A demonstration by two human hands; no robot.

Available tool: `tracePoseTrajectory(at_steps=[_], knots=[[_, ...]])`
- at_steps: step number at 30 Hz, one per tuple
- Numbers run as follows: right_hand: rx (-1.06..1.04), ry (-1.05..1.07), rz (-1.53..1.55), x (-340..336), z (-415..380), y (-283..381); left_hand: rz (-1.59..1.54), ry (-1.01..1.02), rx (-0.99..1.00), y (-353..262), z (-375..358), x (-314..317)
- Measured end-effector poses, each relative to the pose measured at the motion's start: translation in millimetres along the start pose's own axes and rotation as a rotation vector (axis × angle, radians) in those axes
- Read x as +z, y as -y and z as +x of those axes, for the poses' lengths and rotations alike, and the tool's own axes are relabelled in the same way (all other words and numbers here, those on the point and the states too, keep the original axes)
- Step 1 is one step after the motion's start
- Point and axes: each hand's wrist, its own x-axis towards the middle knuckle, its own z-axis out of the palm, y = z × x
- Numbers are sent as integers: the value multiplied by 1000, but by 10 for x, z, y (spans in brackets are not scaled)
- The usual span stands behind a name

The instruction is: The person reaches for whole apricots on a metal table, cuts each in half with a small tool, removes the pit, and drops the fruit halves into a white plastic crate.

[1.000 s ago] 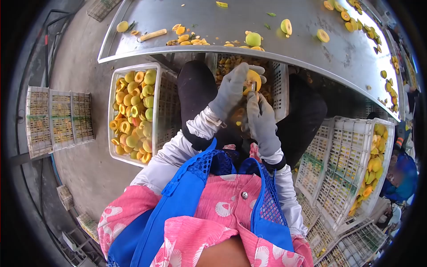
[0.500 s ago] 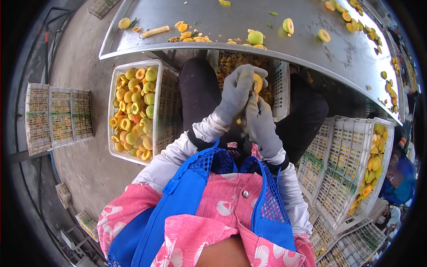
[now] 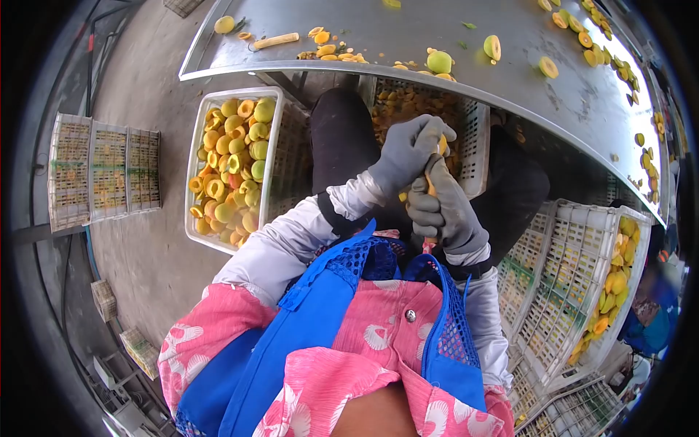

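Observation:
My left hand (image 3: 409,151), in a grey glove, has its fingers wrapped round a yellow fruit piece (image 3: 442,145), mostly hidden by the glove. My right hand (image 3: 445,207), also gloved, is closed on an orange-brown handle (image 3: 431,188) and presses its upper end against the fruit; the tool's tip is hidden. Both hands meet above my lap, near a crate (image 3: 475,149) of fruit scraps under the table edge. To the left, a white crate (image 3: 272,156) holds many halved yellow fruits.
A metal table (image 3: 408,44) spans the top, bearing fruit halves, scraps and a wooden stick (image 3: 276,41). Stacked crates (image 3: 575,284) with fruit stand at right, and another crate stack (image 3: 105,172) at far left. A person in blue (image 3: 650,328) is at the right edge.
The view has shifted slightly. My right hand has turned and its fingers now curl round the handle, which shows more clearly. The fruit in my left hand shows less of its face.

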Motion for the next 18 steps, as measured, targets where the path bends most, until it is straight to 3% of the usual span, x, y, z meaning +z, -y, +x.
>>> tracePoseTrajectory(at_steps=[1, 5, 8, 10, 11, 13, 14, 15, 17, 18], knots=[[-5, 85, 35, -36, 7, -4, -301, 10, -93, -19, -6, 17], [-2, 70, 15, -29, 15, 24, -384, 24, -227, -39, 12, 7], [65, 147, 95, -132, 60, 10, -253, 62, -219, 71, 63, -28], [84, 212, 140, -218, 123, -8, 97, 66, 20, 119, 103, -58], [101, 275, 187, -243, 155, -13, 98, 51, 20, 138, 123, -70], [91, 245, 178, -220, 188, -14, -289, 175, -346, 118, 152, -91], [84, 160, 136, -219, 200, -24, -363, 124, -419, 169, 128, -90], [71, 73, 93, -212, 212, -23, -369, 112, -415, 260, 143, -57], [96, 49, 93, -218, 234, 7, -82, -39, -174, 427, 174, 17], [117, 209, 178, -278, 270, 3, 59, -7, -54, 290, 140, -17]])
